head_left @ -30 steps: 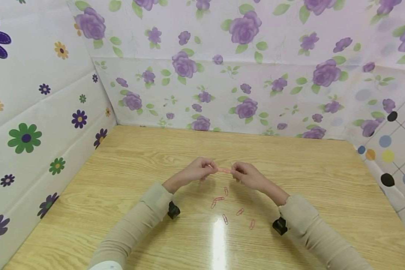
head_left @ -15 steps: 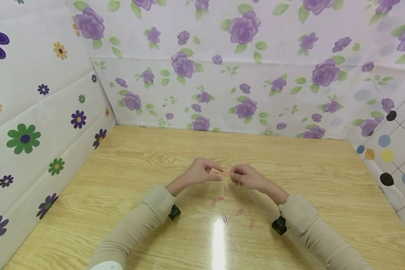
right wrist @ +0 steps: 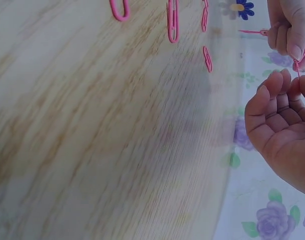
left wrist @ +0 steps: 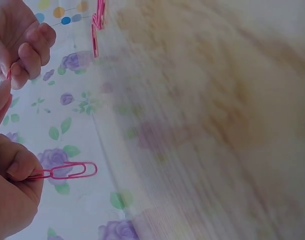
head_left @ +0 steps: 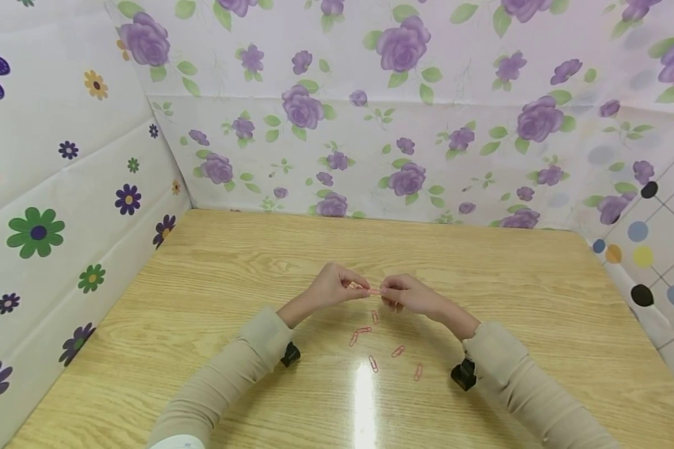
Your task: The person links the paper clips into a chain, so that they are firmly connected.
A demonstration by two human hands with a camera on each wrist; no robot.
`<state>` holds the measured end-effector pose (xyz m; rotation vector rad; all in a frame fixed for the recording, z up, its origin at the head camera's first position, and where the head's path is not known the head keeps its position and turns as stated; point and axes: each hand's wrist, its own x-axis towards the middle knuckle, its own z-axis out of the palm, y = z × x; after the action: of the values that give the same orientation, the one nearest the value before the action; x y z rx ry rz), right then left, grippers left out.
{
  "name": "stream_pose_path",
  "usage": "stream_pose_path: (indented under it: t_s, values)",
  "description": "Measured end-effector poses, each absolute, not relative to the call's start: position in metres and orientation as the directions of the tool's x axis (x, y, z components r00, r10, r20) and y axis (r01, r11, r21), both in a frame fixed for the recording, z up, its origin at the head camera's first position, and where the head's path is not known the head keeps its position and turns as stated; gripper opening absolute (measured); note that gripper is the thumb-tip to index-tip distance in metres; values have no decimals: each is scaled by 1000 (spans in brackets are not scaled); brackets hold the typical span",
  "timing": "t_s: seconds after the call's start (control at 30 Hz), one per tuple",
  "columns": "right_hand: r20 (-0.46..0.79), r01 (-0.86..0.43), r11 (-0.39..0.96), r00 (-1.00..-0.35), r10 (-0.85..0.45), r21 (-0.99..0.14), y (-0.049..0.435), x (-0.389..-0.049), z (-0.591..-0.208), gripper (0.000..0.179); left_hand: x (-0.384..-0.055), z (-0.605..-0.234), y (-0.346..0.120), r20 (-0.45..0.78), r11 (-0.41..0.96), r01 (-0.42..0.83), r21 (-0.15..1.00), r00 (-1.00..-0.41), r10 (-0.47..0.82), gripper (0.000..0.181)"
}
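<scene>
My left hand (head_left: 337,285) and right hand (head_left: 409,294) face each other above the table, fingertips close together. Between them stretches a pink paper clip (head_left: 374,291), pinched at its right end by my right thumb and finger and at its left by my left ones. In the right wrist view this clip (right wrist: 298,69) meets another pink piece at the left fingertips. A linked paper clip (left wrist: 75,170) sticks out from the curled fingers of my left hand in the left wrist view. My right hand's other fingers (right wrist: 272,102) are loosely bent.
Several loose pink paper clips (head_left: 373,363) lie scattered on the wooden table (head_left: 230,268) below and in front of the hands. A flowered cloth (head_left: 337,125) hangs behind the table, with patterned sheets on both sides. Each wrist bears a black camera (head_left: 463,375).
My left thumb and finger parted around the clips, then pinched together again nearer the right hand. My right hand shifted slightly left and down. The loose clips have stayed put.
</scene>
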<state>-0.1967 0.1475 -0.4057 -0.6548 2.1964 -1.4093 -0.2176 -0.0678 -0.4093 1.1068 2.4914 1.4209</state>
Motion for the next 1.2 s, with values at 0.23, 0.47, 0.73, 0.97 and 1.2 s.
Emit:
stream_pose_path:
  t_s: [0.23,0.47,0.73,0.97,1.2]
  values:
    - [-76,-197,397,-814,-575,-896,160,-196,-410,23,-209,-399,-67,296,309,543,781,-757,583,12]
    - [-1,-375,486,-791,-611,-789,174,-182,-413,9,-201,-387,-68,316,267,539,799,-754,576,12]
    - [33,-437,487,-769,-638,-756,183,-171,-422,11,-215,-406,-68,282,303,516,802,-773,568,14]
    - [28,-446,491,-761,-648,-749,188,-164,-431,17,-215,-404,-67,248,314,476,822,-795,554,16]
    - [40,-484,488,-739,-673,-726,186,-157,-437,17,-213,-402,-67,276,312,504,806,-785,554,13]
